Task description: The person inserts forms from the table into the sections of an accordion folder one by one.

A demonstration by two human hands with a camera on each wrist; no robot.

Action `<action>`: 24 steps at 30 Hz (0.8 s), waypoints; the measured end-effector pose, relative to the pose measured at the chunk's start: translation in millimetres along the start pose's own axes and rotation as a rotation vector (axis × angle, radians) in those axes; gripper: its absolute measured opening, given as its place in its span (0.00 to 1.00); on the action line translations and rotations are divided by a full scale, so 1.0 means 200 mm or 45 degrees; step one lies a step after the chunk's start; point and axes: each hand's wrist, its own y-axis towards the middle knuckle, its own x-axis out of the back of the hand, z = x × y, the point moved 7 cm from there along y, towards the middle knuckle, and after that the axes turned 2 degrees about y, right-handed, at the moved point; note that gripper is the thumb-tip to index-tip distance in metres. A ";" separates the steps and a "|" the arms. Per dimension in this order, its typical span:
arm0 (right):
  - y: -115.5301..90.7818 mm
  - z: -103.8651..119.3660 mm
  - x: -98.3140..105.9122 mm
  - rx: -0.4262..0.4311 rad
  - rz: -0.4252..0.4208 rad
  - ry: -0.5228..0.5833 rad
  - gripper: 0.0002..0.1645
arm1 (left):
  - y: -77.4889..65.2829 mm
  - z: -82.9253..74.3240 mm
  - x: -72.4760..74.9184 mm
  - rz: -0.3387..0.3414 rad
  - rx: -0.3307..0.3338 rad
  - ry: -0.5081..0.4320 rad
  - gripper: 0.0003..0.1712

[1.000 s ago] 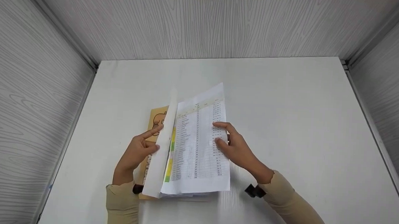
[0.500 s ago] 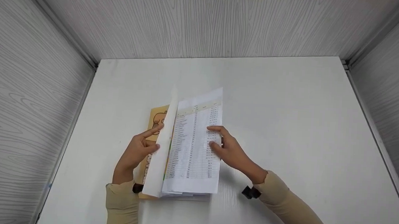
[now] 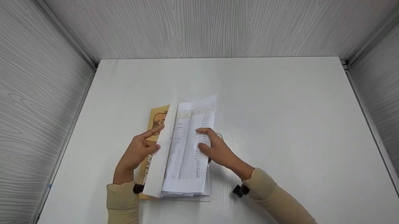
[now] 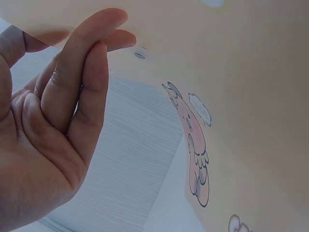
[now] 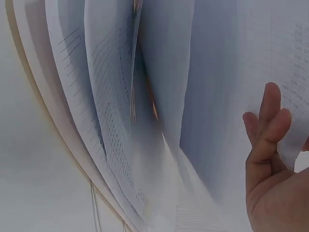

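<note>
A yellow-orange cartoon folder (image 3: 154,112) stands partly open on the table. My left hand (image 3: 136,153) pinches its white inner cover flap (image 3: 159,157) along the left side, thumb and index finger showing on top. In the left wrist view, the other fingers of the left hand (image 4: 58,111) lie by the printed cover (image 4: 241,116), beside a small eyelet. My right hand (image 3: 219,152) holds a sheet with a printed table (image 3: 187,155) by its right edge, tilted over the stack. Several more sheets (image 5: 101,87) hang fanned in the right wrist view, left of the right hand (image 5: 280,179).
A white table (image 3: 303,148) extends around the folder, with grey wood-grain panels (image 3: 211,24) at the back and both sides. A thin cord loop (image 3: 219,135) shows at the folder's right edge. A small black device (image 3: 240,190) sits at the right wrist.
My right hand has moved left and slightly down, bringing the printed sheet over toward the flap. The coloured tabs along the inner edge are now covered. My left hand has stayed still.
</note>
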 end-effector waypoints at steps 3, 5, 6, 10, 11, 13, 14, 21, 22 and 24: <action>0.02 -0.02 0.02 -0.043 -0.032 0.017 0.31 | 0.00 0.01 0.00 -0.007 0.025 -0.003 0.38; 0.02 -0.03 0.04 -0.061 -0.062 0.040 0.33 | 0.00 0.01 0.00 -0.012 0.032 -0.003 0.38; 0.02 -0.03 0.05 -0.064 -0.072 0.046 0.33 | 0.00 0.01 0.01 -0.012 0.033 -0.003 0.38; 0.01 -0.04 0.08 -0.061 -0.085 0.018 0.35 | 0.00 0.01 0.01 -0.022 0.012 0.028 0.37; 0.01 -0.04 0.08 -0.055 -0.082 0.005 0.35 | 0.00 0.01 0.01 -0.020 0.010 0.031 0.37; 0.00 -0.03 0.09 -0.032 -0.071 -0.002 0.35 | 0.00 0.01 0.01 -0.014 0.010 0.034 0.37; 0.00 -0.02 0.10 -0.020 -0.067 -0.002 0.35 | 0.00 0.01 0.01 -0.011 0.007 0.032 0.37; 0.03 0.03 0.07 0.025 -0.004 0.004 0.34 | 0.01 0.00 0.02 -0.036 0.025 0.062 0.37; 0.04 0.03 0.06 0.023 0.004 0.001 0.34 | 0.01 0.00 0.02 -0.043 0.026 0.071 0.37; 0.05 0.02 0.04 0.016 0.018 -0.007 0.34 | 0.01 0.00 0.02 -0.057 0.030 0.085 0.37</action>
